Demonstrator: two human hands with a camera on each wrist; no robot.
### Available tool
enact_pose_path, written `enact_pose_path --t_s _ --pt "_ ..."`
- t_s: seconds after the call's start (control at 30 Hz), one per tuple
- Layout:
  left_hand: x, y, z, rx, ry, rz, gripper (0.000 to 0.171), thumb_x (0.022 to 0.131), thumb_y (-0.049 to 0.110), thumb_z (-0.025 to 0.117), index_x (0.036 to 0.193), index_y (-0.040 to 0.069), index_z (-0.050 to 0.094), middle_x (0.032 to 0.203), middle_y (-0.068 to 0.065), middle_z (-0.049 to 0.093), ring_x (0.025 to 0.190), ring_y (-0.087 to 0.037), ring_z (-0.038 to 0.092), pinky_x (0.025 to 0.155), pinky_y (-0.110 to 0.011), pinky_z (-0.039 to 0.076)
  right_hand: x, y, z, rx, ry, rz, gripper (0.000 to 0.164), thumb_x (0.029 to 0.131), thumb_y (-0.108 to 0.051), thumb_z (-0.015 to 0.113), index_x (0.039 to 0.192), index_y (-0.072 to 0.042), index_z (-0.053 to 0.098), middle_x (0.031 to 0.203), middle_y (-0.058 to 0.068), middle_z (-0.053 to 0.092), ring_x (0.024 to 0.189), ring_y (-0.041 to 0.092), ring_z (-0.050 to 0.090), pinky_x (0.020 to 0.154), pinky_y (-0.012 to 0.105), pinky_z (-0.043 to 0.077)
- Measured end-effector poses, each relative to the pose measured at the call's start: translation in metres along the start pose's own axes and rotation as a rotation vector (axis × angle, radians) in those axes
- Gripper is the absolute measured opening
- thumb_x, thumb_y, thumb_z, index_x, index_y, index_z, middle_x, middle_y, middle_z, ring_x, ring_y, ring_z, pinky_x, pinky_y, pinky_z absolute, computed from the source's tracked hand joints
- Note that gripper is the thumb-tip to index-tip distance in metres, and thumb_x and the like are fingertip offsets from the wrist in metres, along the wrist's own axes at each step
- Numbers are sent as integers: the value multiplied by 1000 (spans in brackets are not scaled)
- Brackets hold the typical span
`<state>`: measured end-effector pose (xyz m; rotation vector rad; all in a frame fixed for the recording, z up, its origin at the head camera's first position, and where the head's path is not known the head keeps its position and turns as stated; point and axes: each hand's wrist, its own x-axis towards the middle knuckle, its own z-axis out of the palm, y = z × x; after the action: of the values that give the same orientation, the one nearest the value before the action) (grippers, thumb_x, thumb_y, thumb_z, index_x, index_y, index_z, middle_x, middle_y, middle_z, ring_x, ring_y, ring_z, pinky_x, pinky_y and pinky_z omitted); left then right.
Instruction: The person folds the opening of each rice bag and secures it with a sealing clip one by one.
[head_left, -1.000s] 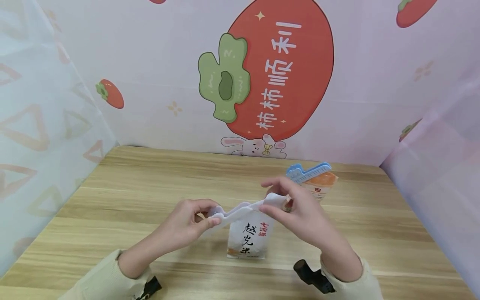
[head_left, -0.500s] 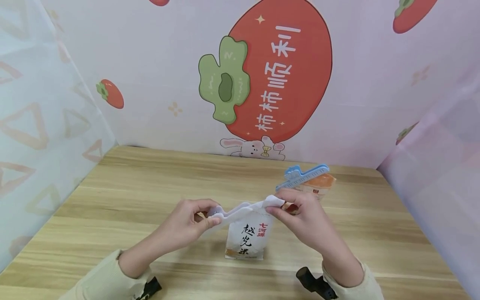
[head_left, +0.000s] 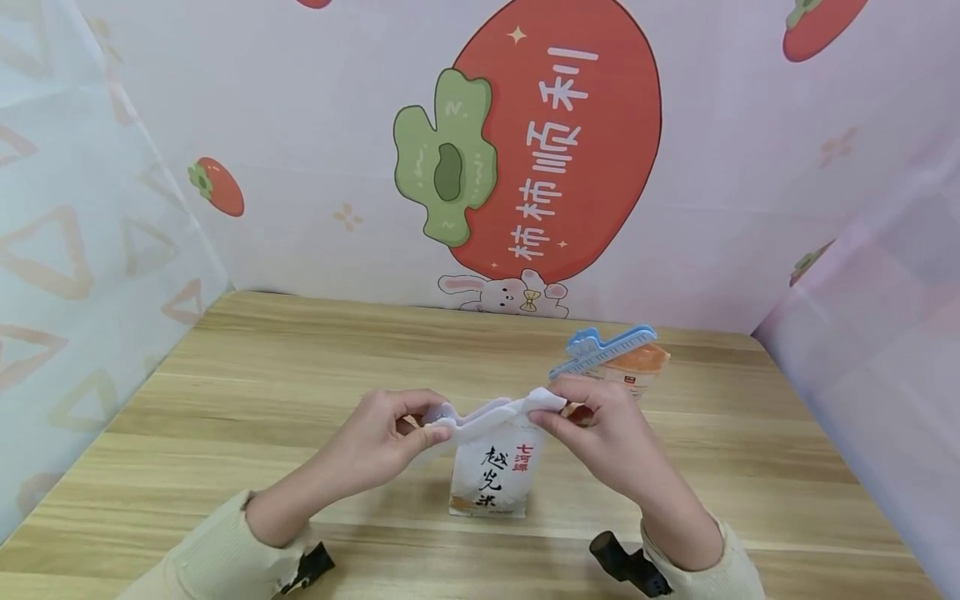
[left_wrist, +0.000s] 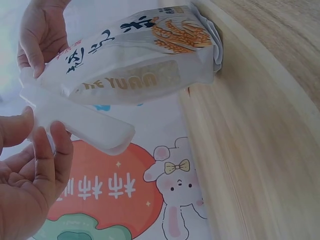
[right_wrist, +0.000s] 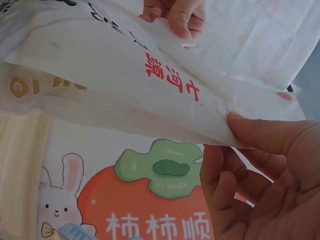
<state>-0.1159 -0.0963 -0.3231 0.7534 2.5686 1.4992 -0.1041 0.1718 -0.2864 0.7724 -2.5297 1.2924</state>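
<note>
A white rice bag (head_left: pixel 495 475) with black and red characters stands upright in the middle of the wooden table (head_left: pixel 247 400). Its flattened top edge (head_left: pixel 487 414) stretches sideways between my two hands. My left hand (head_left: pixel 427 425) pinches the left end between thumb and fingers. My right hand (head_left: pixel 551 408) pinches the right end. In the left wrist view the bag (left_wrist: pixel 140 55) has a clear window showing grains, and its white top strip (left_wrist: pixel 80 122) runs to my left hand (left_wrist: pixel 40 145). The right wrist view shows my right hand (right_wrist: pixel 240 135) with the thumb on the thin bag edge (right_wrist: pixel 190 115).
Behind my right hand stands an orange-and-white bag (head_left: pixel 637 371), closed with a blue clip (head_left: pixel 603 350). Printed backdrop sheets wall the table at the back and on both sides. Black wrist mounts (head_left: pixel 622 562) sit near the front edge.
My right hand's fingers, spread a second ago, have closed on the bag's right top corner. My left hand has shifted slightly right, and the top edge now looks shorter and tighter.
</note>
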Motion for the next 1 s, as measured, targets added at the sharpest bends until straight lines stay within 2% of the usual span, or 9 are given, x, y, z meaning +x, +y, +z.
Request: enact_pose_path --t_s 0.23,0.5,1.0 --pt "5 5 2 5 10 20 15 91 20 73 101 10 73 82 0 67 72 -10 60 61 -22 54 0 -1 0 4 -3 -1 9 82 0 77 85 -8 73 78 1 66 67 6 58 55 25 55" --pt "9 12 4 8 14 37 15 91 21 73 101 10 73 85 0 68 76 -8 60 64 -23 55 -1 -3 0 12 -17 44 9 83 -1 77 86 -8 72 82 4 69 67 7 58 56 25 54" --pt "14 19 9 -16 40 57 15 90 16 74 102 8 73 83 -2 67 69 -7 59 59 -22 52 0 -3 1 22 -11 49 9 82 -1 78 89 -7 77 84 4 71 65 9 56 54 25 52"
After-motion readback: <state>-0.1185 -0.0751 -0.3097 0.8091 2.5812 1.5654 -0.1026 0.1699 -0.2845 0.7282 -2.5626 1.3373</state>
